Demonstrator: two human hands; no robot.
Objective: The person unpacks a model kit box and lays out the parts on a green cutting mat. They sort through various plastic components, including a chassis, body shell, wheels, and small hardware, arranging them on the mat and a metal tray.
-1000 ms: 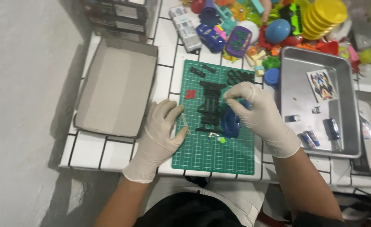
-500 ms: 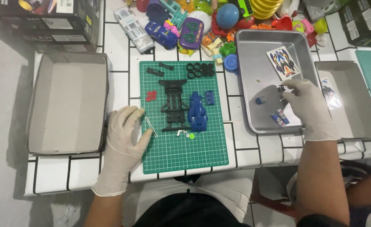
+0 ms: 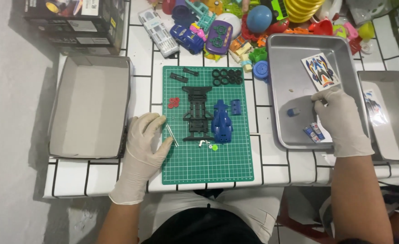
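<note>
My left hand [image 3: 144, 143], in a white glove, lies flat on the left edge of the green cutting mat [image 3: 207, 162], next to two thin metal rods [image 3: 171, 134]. On the mat sit a black toy car chassis [image 3: 197, 114], a blue car body [image 3: 221, 122], red gears [image 3: 173, 102] and several black tyres [image 3: 227, 77]. My right hand [image 3: 339, 118], also gloved, reaches into the metal tray [image 3: 294, 63], fingers curled near small batteries [image 3: 314, 132] and a small blue part [image 3: 292, 112]. Whether it grips anything is hidden.
An open grey cardboard box [image 3: 89, 106] stands left of the mat. A sticker sheet [image 3: 320, 71] lies in the metal tray. A second grey tray [image 3: 391, 115] is at the right. Colourful plastic toys [image 3: 235, 27] crowd the back of the tiled table.
My right hand left the parts on the mat and moved right into the metal tray, then lower inside it. My left hand stayed on the mat's left edge.
</note>
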